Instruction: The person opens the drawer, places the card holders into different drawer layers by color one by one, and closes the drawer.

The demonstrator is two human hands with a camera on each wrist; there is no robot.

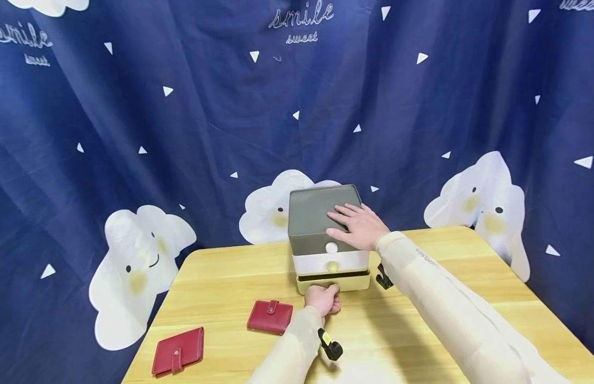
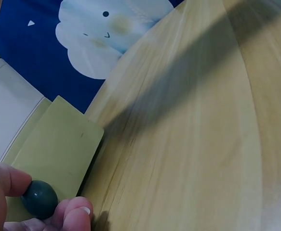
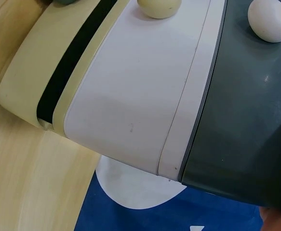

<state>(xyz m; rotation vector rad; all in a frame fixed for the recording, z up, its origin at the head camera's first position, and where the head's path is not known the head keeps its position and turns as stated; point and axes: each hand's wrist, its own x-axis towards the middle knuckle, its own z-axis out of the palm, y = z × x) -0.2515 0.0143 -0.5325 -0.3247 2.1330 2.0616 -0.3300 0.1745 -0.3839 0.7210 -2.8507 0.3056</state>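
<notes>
A small three-tier drawer box (image 1: 308, 210) stands toward the back of the table, with a dark grey top tier, a white middle and a yellow-green bottom drawer (image 1: 356, 282). That bottom drawer is pulled out a little, leaving a dark gap behind its front. My left hand (image 1: 322, 300) pinches its dark green round knob (image 2: 40, 199) between thumb and fingers. Flat on the right side of the box's top rests my right hand (image 1: 358, 226), fingers spread. A white knob (image 3: 270, 20) sits on the grey drawer and a yellow knob (image 3: 159, 7) on the white one.
Left of my left forearm lies a red wallet (image 1: 269, 316) with a snap strap. Another red wallet (image 1: 179, 352) lies near the table's left edge. A dark blue curtain (image 1: 205, 133) with clouds hangs behind the wooden table (image 1: 220, 277).
</notes>
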